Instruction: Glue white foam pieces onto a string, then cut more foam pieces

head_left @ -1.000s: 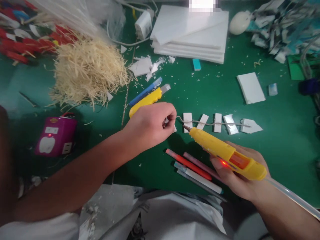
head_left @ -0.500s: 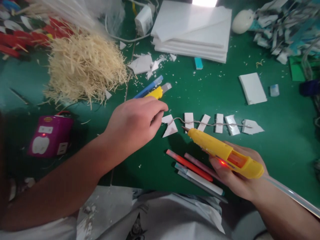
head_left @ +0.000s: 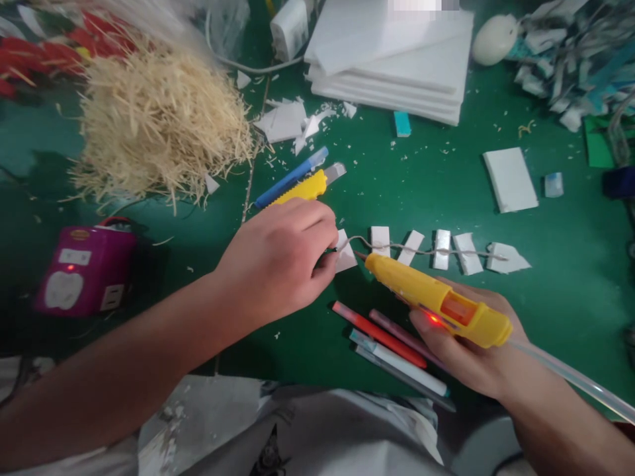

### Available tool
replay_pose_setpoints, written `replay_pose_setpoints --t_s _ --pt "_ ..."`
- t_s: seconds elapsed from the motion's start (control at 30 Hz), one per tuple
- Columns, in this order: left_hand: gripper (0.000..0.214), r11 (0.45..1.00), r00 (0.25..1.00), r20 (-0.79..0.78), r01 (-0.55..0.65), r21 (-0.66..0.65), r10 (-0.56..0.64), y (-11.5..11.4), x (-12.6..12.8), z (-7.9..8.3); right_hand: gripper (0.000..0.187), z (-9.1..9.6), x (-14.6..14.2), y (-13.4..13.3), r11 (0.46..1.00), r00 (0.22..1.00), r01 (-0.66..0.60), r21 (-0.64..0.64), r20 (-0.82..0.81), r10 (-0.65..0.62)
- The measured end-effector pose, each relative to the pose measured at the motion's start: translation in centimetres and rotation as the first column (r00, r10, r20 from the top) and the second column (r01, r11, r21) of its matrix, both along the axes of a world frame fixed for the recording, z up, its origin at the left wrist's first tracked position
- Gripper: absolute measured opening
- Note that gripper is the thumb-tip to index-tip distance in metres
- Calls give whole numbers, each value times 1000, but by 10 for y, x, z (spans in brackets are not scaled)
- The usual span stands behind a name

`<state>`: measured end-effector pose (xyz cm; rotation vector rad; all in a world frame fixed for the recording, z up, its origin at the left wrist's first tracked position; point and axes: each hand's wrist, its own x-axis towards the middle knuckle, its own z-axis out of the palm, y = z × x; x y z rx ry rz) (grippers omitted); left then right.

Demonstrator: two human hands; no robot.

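Note:
My left hand is closed in a pinch at the left end of a thin grey string. Its fingertips cover part of the leftmost white foam piece. The string runs right across a row of several small white foam pieces to a pointed one. My right hand grips a yellow hot glue gun, its red light lit and a clear glue stick out of its back. The nozzle is just right of the leftmost piece; whether it touches is unclear.
A yellow utility knife and blue pen lie beyond my left hand. Several markers lie nearer me. Around them are straw, a purple power box, stacked white foam sheets and a small white block.
My left hand has moved slightly right and down, now covering part of the leftmost piece and the string's end. The glue gun's tip has come nearer that piece. The view has shifted slightly.

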<state>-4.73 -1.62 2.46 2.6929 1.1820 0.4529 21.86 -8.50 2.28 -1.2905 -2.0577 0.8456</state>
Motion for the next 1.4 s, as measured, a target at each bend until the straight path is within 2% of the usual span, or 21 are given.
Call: replay_pose_setpoints --t_s 0.1,0.47,0.7,0.87,1.03,1.27,1.4 --pt "17 1000 1000 24 18 -14 -17 -1 1 0 22 1 -3 2 1000 1000 4 12 2 -4" --pt "23 999 997 62 40 -25 -39 0 3 -8 25 4 -11 8 1000 1000 21 -12 4 -21" --pt "23 998 997 64 46 -30 -44 1 3 -10 19 5 -15 9 1000 998 5 -8 56 -5" --pt "25 997 996 77 55 -62 -50 3 2 -10 22 2 -11 7 1000 995 -7 -12 101 8" --pt "26 995 996 80 54 -89 -46 4 2 -10 21 2 -13 8 997 995 -32 66 98 25" --pt "26 986 997 74 40 -159 -29 5 1 -10 22 3 -12 7 1000 994 -17 15 112 15" --pt "24 982 996 91 43 -183 -27 4 0 -9 24 1 -10 3 999 992 -16 30 126 12"
